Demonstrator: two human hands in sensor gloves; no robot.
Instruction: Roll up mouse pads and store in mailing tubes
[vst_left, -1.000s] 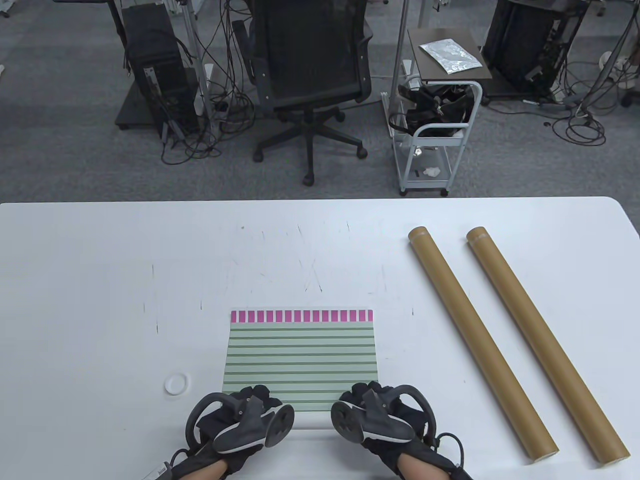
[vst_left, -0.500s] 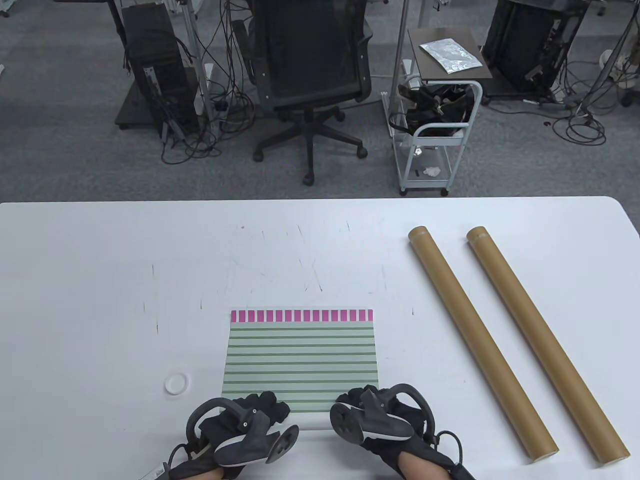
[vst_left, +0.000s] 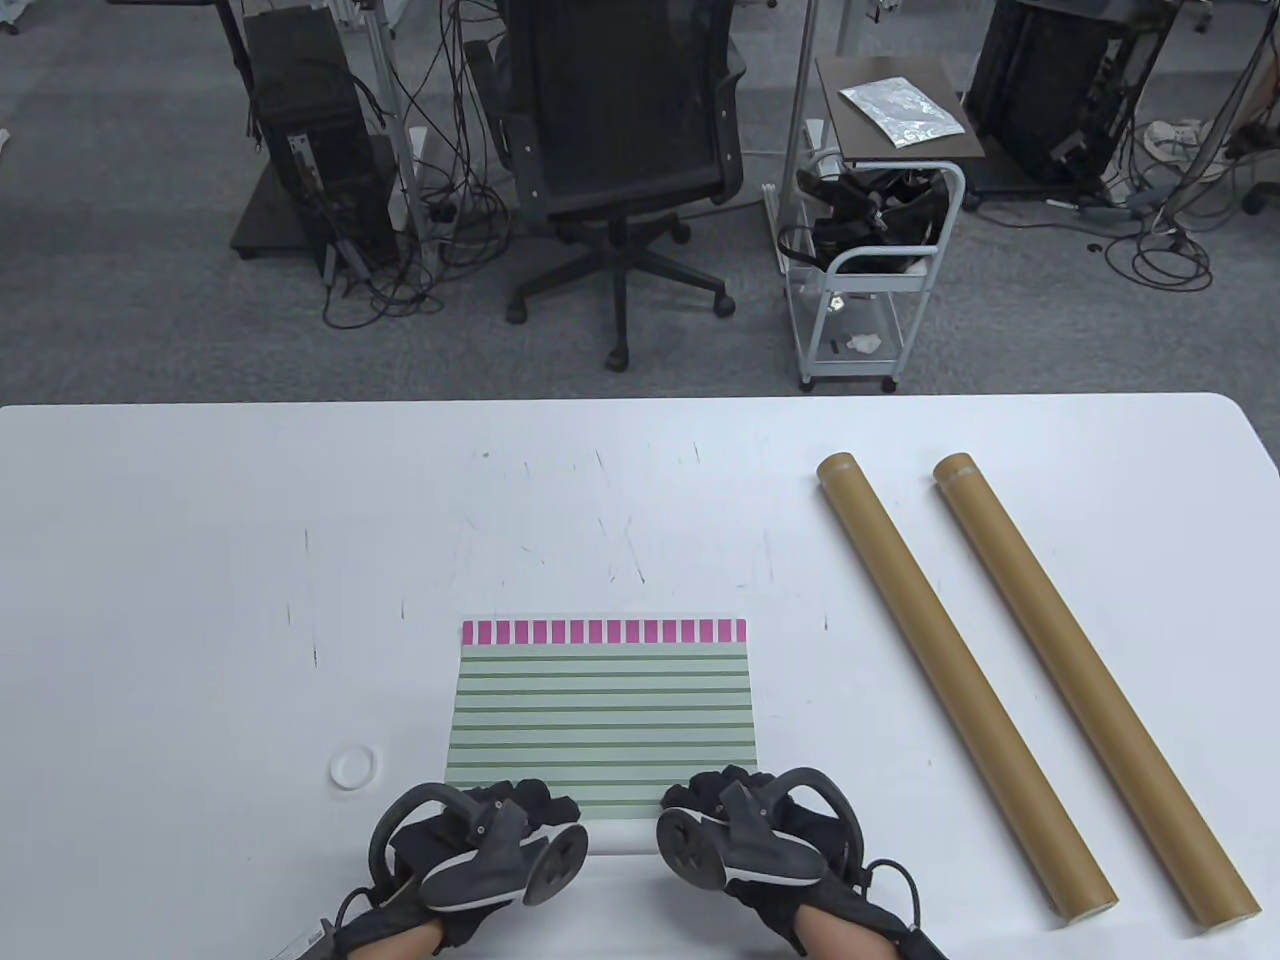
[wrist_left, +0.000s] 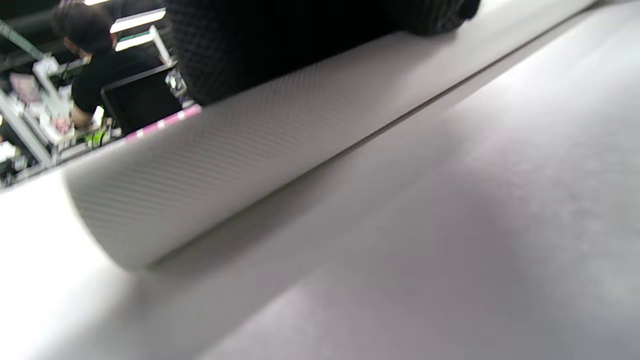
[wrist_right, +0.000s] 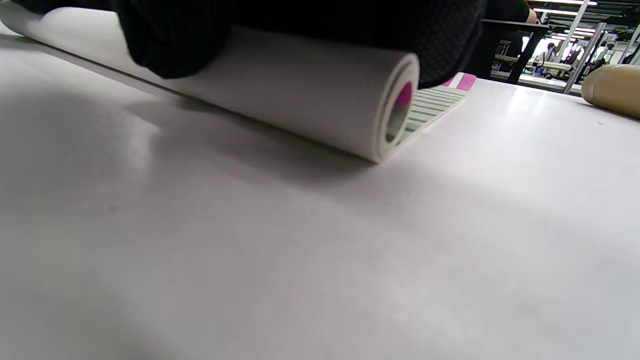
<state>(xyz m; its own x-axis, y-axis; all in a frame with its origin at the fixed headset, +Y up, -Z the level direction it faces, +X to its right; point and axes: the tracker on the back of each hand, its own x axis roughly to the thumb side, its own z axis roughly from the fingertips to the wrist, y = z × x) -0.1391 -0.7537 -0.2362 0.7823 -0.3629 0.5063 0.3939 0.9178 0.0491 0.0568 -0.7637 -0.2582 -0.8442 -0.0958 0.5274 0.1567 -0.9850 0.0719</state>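
Observation:
A green-striped mouse pad (vst_left: 600, 710) with a pink band at its far edge lies flat at the table's front centre. Its near end is rolled into a white-backed roll (vst_left: 620, 840). My left hand (vst_left: 520, 805) grips the roll's left part and my right hand (vst_left: 715, 790) its right part, fingers curled over the top. The left wrist view shows the roll (wrist_left: 225, 165) under my gloved fingers (wrist_left: 300, 40). The right wrist view shows the roll's open end (wrist_right: 395, 115) and my fingers (wrist_right: 175, 40) over it. Two brown mailing tubes (vst_left: 960, 680) (vst_left: 1090, 680) lie side by side on the right.
A small white round cap (vst_left: 353, 768) lies on the table (vst_left: 200, 560) left of the pad. One tube's end (wrist_right: 612, 90) shows at the far right of the right wrist view. An office chair (vst_left: 620, 150) and a cart (vst_left: 870, 260) stand beyond the table's far edge.
My left hand drew back slightly, then came forward onto the roll again. The roll crept a little farther over the pad. The tubes have not moved.

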